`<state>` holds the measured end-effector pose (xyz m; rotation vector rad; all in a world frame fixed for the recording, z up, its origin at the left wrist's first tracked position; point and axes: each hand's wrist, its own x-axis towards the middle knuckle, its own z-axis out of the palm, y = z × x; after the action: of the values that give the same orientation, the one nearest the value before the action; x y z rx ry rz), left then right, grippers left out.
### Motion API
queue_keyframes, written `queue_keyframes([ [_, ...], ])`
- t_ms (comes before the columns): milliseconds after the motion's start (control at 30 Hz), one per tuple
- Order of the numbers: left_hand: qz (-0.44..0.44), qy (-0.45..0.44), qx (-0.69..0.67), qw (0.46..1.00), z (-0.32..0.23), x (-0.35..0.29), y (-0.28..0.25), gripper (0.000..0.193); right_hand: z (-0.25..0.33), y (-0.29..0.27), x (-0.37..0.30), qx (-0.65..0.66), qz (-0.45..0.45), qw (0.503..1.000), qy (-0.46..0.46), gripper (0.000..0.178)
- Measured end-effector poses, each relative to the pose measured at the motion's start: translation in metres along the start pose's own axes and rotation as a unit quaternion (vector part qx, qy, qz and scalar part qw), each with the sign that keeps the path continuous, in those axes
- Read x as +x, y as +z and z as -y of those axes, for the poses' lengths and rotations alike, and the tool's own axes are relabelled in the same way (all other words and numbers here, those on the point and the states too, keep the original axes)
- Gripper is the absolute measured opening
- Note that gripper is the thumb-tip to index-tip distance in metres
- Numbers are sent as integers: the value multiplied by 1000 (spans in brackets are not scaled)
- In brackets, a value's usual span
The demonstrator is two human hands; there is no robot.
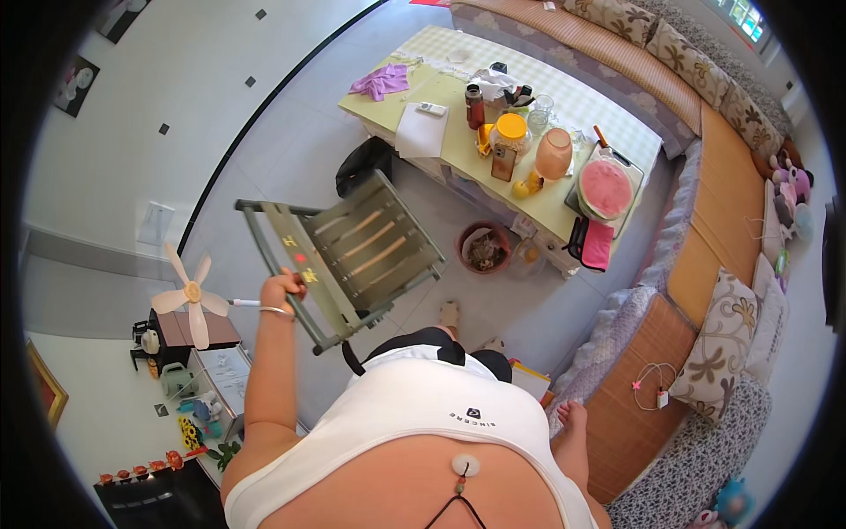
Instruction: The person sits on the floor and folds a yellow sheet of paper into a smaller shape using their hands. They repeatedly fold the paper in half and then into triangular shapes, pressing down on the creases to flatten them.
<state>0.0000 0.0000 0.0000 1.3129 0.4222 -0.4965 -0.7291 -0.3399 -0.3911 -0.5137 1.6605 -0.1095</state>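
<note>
My left hand (pixel 280 289), with a bracelet at the wrist, is closed round the frame rail of a green folding chair (pixel 370 242). The chair is lifted and tilted over the floor, its slatted seat and lettered fabric backrest facing up. My right hand (pixel 573 416) hangs low at my right side, beside the sofa seat (pixel 621 397) and its lace-edged cover. Its fingers are loosely apart with nothing in them.
Ahead stands a long table (pixel 414 70) bearing a yellow-lidded jar (pixel 511 130), a pink vase (pixel 554 153) and a cut watermelon (pixel 606 187). A waste bin (pixel 483 247) sits before it. A white fan (pixel 191 293) is at left; an L-shaped sofa with cushions (pixel 721 346) lines the right.
</note>
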Motion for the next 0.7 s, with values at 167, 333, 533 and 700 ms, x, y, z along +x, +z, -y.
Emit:
queue_keyframes([
  [167,25,-32,-73,997,11,31,-10,20,58,-37,-53,7,-66,998,9,27],
  [333,47,50,-53,996,-94,101,-9,18,74,104,-28,-37,2,999,-40,26],
  [533,62,69,-30,995,-135,186,-17,16,111,197,-66,-89,2,996,-6,24],
  [700,47,61,-15,997,-149,240,-23,16,147,251,-81,-151,45,987,-37,27],
])
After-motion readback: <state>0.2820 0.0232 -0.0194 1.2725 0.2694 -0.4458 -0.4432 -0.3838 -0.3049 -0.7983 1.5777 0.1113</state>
